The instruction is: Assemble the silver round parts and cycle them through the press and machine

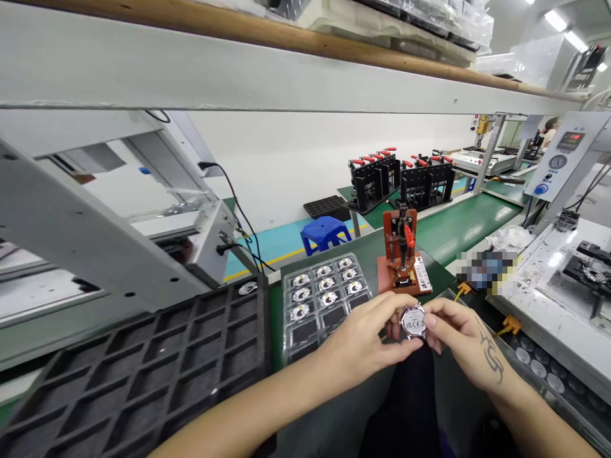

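Note:
Between my two hands is a round silver watch case [413, 320], its printed back with a CE mark turned toward me. My left hand [370, 331] grips it from the left, thumb under the lower edge and fingers at the upper edge. From the right, my right hand [453, 327] pinches its rim between thumb and fingers. Just beyond my hands stands a brown toggle-clamp press [400, 254] with a red handle. Left of it lies a clear plastic tray [286, 318] with several watch cases in its pockets; some pockets in the front rows hold none.
A large black foam tray [157, 375] fills the lower left, with one round metal part [248, 288] in its far corner. Black clamp fixtures [375, 181] stand beyond a blue stool [325, 232]. To the right are a machine with a control box [556, 159] and a container of round parts [539, 367].

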### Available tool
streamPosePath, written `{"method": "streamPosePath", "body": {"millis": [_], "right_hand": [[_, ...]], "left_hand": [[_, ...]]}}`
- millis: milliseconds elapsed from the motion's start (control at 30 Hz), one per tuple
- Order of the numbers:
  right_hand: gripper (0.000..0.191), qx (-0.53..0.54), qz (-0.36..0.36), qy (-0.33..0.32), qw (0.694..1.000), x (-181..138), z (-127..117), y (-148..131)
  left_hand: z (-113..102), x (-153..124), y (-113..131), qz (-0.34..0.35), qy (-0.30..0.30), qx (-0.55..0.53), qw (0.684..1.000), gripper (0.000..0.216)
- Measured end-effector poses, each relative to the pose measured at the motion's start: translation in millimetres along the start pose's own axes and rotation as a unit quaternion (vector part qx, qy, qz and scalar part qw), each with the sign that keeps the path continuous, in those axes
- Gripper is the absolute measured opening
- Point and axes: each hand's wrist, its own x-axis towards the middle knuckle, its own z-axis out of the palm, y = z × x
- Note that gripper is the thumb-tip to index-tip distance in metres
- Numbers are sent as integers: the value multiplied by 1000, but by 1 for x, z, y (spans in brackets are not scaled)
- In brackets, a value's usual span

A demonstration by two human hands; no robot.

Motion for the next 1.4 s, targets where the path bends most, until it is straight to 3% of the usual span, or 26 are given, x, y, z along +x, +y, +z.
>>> {"method": "streamPosePath", "body": {"millis": [133, 267, 333, 400, 467, 500, 533, 633, 700, 800, 1000, 1133, 1233, 1333, 1400], "right_hand": [[37, 5, -3, -6, 1000, -3, 2, 0], [37, -55, 1, -14, 998, -10, 7, 12], [40, -107, 11, -2, 994, -14, 4, 25], [46, -150, 21, 17, 988, -17, -6, 42], [53, -182, 36, 34, 982, -19, -20, 59], [55, -197, 44, 42, 979, -20, -29, 67], [57, -210, 53, 51, 975, -21, -37, 73], [59, -228, 76, 70, 968, -24, -54, 88], [58, -225, 84, 72, 968, -25, -59, 95], [57, -221, 89, 72, 969, -27, -63, 106], [54, -266, 109, 67, 955, -49, -94, 132], [50, -278, 121, 82, 950, -63, -105, 128], [49, -275, 128, 83, 949, -58, -91, 111], [53, -263, 111, 86, 954, -49, -71, 93], [52, -269, 95, 87, 954, -46, -63, 83]], "left_hand": [[3, -1, 6, -76, -9, -132, 988, 44], [16, -16, 0, -207, -2, -379, 902, 45], [13, -28, -21, -233, 25, -392, 890, 49], [-9, -45, -55, -252, 76, -286, 922, 47], [-52, -68, -93, -288, 147, -39, 946, 32], [-78, -81, -112, -315, 169, 119, 926, 24], [-105, -94, -129, -337, 189, 183, 904, 18], [-178, -130, -172, -391, 210, 277, 852, 16], [-208, -149, -194, -422, 199, 315, 827, 19], [-223, -166, -219, -455, 161, 344, 805, 26], [-226, -172, -238, -471, 97, 357, 801, 31], [-213, -149, -234, -432, 86, 368, 819, 27], [-168, -103, -230, -366, 65, 360, 856, 23], [-101, -47, -223, -292, 22, 332, 897, 23], [-61, -15, -218, -272, 3, 325, 906, 23]]}}
